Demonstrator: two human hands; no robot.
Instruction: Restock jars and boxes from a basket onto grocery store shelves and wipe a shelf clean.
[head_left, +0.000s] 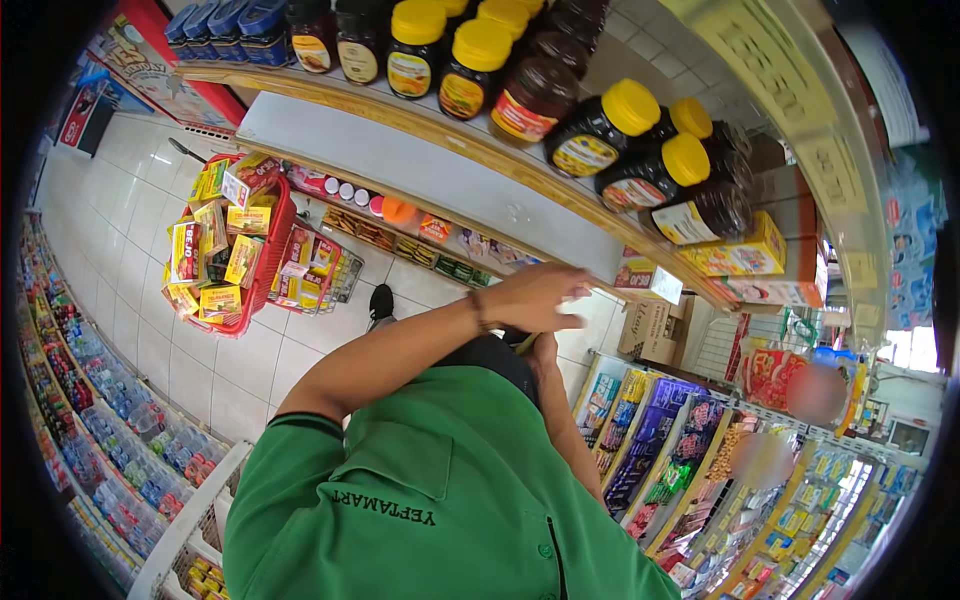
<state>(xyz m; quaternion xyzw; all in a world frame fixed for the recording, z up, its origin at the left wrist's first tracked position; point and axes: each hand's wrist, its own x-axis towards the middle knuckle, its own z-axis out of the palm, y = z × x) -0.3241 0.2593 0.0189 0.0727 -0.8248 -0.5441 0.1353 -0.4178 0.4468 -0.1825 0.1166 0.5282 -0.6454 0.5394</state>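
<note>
My left hand (541, 294) is stretched across in front of me, its fingers apart and slightly blurred. It holds nothing that I can see, and a dark bracelet (480, 311) circles the wrist. Behind and below it, my right hand (545, 352) hangs low near my dark trousers. Its fingers curl around a yellowish strip of material (527, 343), mostly hidden by the left hand. Ahead of both hands runs a white shelf board (420, 176) with a wooden front edge. A red-and-white box (637, 271) stands at its right end, close to my left fingertips.
Dark jars with yellow lids (465, 71) line the shelf above. On the tiled floor (247, 375), a red basket (281, 247) heaped with small boxes stands at left beside a wire basket (345, 274). A snack rack (652, 442) is close at right; drink shelves (127, 397) line the left.
</note>
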